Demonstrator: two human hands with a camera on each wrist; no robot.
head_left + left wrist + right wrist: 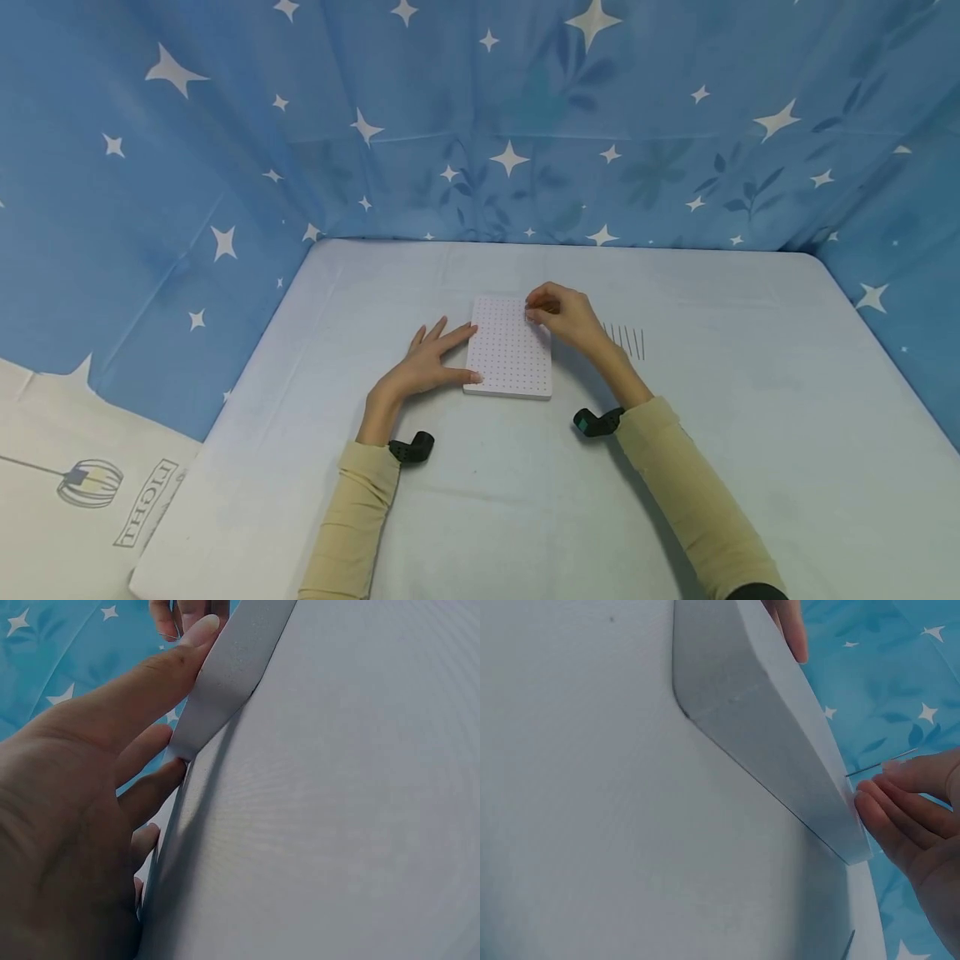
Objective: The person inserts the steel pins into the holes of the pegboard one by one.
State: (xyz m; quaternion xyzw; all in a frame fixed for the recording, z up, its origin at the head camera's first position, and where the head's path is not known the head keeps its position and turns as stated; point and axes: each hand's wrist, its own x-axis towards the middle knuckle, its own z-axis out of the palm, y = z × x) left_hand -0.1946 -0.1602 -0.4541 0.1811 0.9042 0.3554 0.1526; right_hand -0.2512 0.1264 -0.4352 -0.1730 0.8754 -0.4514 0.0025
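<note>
A white rectangular board (510, 360) with a grid of small holes lies flat on the table. My left hand (429, 363) rests along its left side with fingers and thumb spread, fingertips on the edge. Over the board's far right part, my right hand (567, 318) pinches a thin metal pin (864, 769) between thumb and fingers. In the right wrist view the pin's lower end meets the board's top face, and its other end sticks out past the thumb. The left wrist view shows the left thumb (201, 631) over the board's rim.
Several thin dark pins (642, 344) lie in a row on the white table (750, 400), just right of my right forearm. A small black camera sits on each wrist. Blue curtains (450, 108) with white stars hang behind the table and along its sides.
</note>
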